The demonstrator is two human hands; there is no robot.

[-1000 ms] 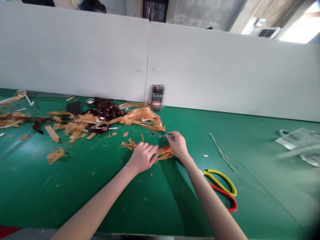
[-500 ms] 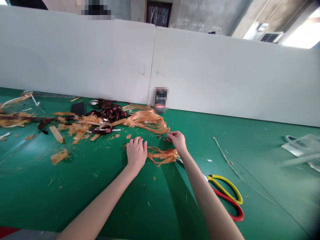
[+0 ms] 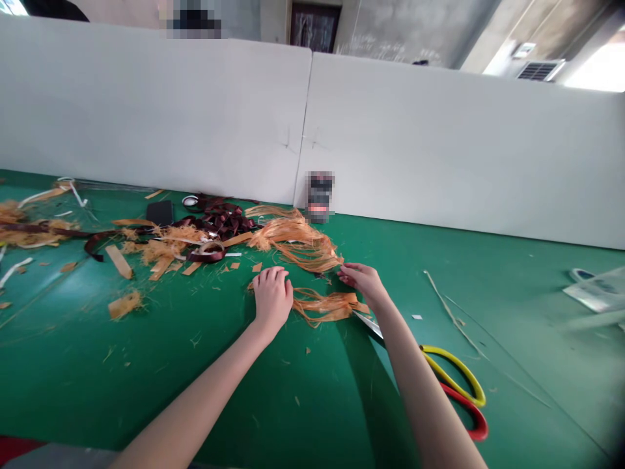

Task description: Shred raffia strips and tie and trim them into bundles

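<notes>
My left hand lies palm down on the green table, fingers curled over the left end of a small bundle of orange fibre strands. My right hand hovers just past the bundle's right end, fingers pinched together near the edge of a bigger heap of orange strands; what they pinch is too small to see. Scissors with yellow and red handles lie on the table under my right forearm, blades pointing at the bundle.
A pile of dark red ribbon, a black phone, tan strips and fibre scraps spread over the left of the table. White partition boards close the back. Thin stems and clear plastic bags lie at right.
My left hand slid left off the bundle's middle to its left end. My right hand drew slightly back from the big heap. The view shifted a little.
</notes>
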